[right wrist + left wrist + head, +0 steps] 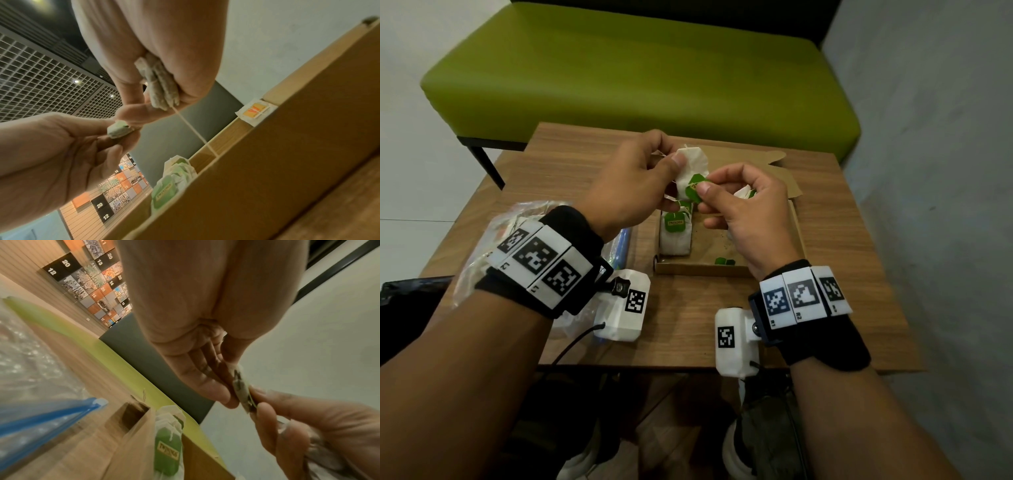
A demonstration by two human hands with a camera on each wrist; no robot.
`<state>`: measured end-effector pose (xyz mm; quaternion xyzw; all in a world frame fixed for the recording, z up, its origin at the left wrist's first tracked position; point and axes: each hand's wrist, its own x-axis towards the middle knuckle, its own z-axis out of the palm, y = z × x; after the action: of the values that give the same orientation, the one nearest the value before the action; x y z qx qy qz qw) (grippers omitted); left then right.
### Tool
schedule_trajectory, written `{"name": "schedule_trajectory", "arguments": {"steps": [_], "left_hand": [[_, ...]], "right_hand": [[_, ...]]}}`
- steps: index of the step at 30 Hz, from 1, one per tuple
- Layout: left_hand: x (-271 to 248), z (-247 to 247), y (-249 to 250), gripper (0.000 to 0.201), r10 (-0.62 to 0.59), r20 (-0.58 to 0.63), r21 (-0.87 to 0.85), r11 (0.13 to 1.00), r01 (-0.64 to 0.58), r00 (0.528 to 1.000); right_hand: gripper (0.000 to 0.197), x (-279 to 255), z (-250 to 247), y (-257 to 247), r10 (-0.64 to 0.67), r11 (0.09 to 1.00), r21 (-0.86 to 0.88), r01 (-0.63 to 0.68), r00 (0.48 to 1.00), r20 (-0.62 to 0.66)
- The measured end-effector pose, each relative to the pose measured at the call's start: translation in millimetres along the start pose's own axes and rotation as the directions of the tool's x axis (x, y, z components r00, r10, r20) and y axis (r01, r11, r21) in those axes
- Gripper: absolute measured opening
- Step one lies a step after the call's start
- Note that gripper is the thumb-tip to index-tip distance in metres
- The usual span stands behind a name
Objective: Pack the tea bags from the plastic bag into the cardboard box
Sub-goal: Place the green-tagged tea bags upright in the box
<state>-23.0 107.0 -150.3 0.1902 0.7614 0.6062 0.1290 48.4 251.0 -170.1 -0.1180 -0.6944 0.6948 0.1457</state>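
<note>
Leftmost, the plastic bag (482,246) lies crumpled on the near-left part of the table (688,325), partly hidden under the left wrist; in the left wrist view its blue zip strip (47,417) runs beside the box wall. Whether tea bags are inside it I cannot tell.

Next, the left hand (633,181) is raised over the far-left corner of the box (722,269), its thumb and fingers curled and pinching a white tea bag (690,164) near its top edge. That bag hangs upright above the box.

Just right of it, the right hand (743,209) is also curled: thumb and forefinger pinch the green tag (695,192), which lies against the lower front of the bag the left hand holds. The two hands are nearly touching. In the right wrist view, the right hand's other fingers press a small bundle of tea bags (160,84) into the palm, and a string (191,128) trails down from it toward the box.

Below the hands, a row of packed bags (675,236) with green tags stands upright along the box's left wall. The box sits open on the table, its flap (767,171) lying flat on the far side. One loose bag (256,112) with an orange tag rests on the far rim in the right wrist view.
</note>
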Motion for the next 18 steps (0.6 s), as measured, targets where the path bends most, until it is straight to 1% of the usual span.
{"name": "schedule_trajectory", "arguments": {"steps": [3, 7, 10, 12, 14, 16, 18], "left_hand": [[-1.6, -1.0, 0.6, 0.004, -0.004, 0.048, 0.015, 1.000, 0.003, 0.999], [-5.0, -2.6, 2.9, 0.022, -0.025, 0.134, 0.053, 0.998, 0.018, 0.991], [-7.0, -3.4, 0.3, 0.023, -0.060, 0.146, 0.068, 0.996, 0.050, 0.988], [-8.9, -2.5, -3.8, 0.023, -0.081, 0.144, 0.116, 0.991, 0.064, 0.986], [-10.0, -1.1, -7.0, 0.024, -0.104, 0.136, 0.212, 0.975, 0.073, 0.985], [-10.0, -1.4, -9.9, 0.024, -0.118, 0.136, 0.361, 0.930, 0.061, 0.984], [-10.9, -3.6, -12.1, 0.020, -0.103, 0.151, 0.503, 0.864, 0.014, 0.983]], "right_hand": [[0.014, 1.0, -0.4, 1.7, -0.002, 1.000, -0.008, 0.002, 1.000, -0.025], [0.018, 1.7, -2.0, 4.6, 0.021, 1.000, 0.005, -0.021, 0.999, -0.031], [0.023, 2.0, -5.5, 6.9, 0.128, 0.990, -0.071, -0.124, 0.990, 0.053], [0.016, 2.6, -8.6, 11.1, 0.195, 0.972, -0.158, -0.176, 0.973, 0.120], [0.007, 3.8, -11.4, 15.5, 0.208, 0.946, -0.285, -0.155, 0.965, 0.163], [0.011, 5.4, -13.0, 18.6, 0.197, 0.905, -0.413, -0.099, 0.960, 0.202], [0.014, 5.8, -12.4, 19.8, 0.214, 0.862, -0.502, -0.073, 0.950, 0.228]]}}
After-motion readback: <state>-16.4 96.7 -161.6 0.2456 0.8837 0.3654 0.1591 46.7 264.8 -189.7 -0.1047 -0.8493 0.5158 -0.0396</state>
